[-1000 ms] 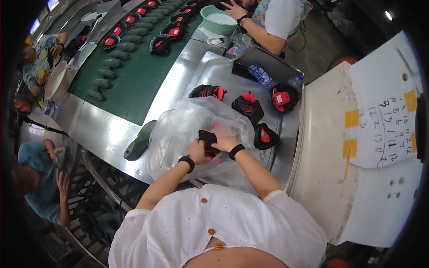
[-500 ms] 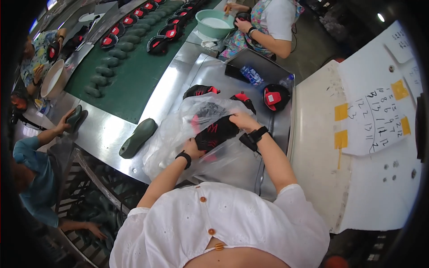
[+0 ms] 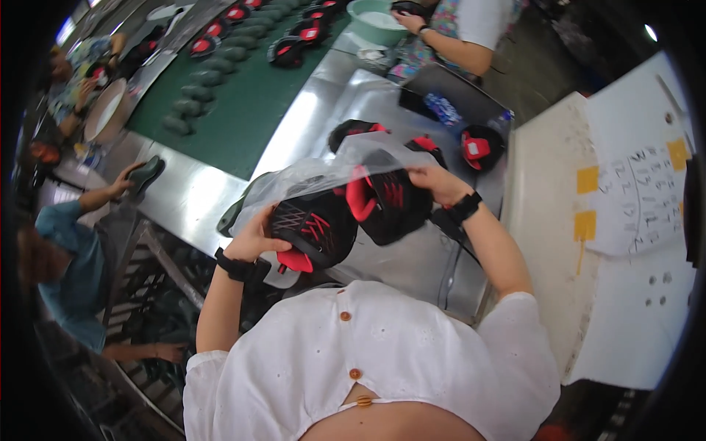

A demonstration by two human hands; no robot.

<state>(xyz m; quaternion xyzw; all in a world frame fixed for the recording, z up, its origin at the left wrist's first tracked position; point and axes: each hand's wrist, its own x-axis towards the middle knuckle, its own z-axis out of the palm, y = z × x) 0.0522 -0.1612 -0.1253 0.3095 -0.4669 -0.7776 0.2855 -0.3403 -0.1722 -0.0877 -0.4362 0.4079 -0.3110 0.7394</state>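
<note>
My left hand point(image 3: 254, 237) grips a black shoe upper point(image 3: 323, 234) with red lacing and a red tongue. Its thumb presses on the near edge. In my right hand point(image 3: 441, 184), the fingers close on the side of a second black shoe upper point(image 3: 401, 209) with a red collar. Both uppers are held side by side over the metal table. A clear plastic bag point(image 3: 334, 169) lies crumpled behind and partly over them. Just beyond it rest two more black and red uppers, one on the left point(image 3: 353, 134) and one on the right point(image 3: 426, 147).
A black upper with a red label point(image 3: 482, 149) sits by a metal tray holding a blue packet point(image 3: 443, 110). The green conveyor belt point(image 3: 243, 125) carries shoe lasts and uppers. Co-workers stand at left and far right. A white board point(image 3: 625, 294) borders my right.
The uppers, earlier bunched under the plastic, now show as two separate pieces in my hands. My left hand has moved left and my hands are farther apart. The whole view has shifted slightly.
</note>
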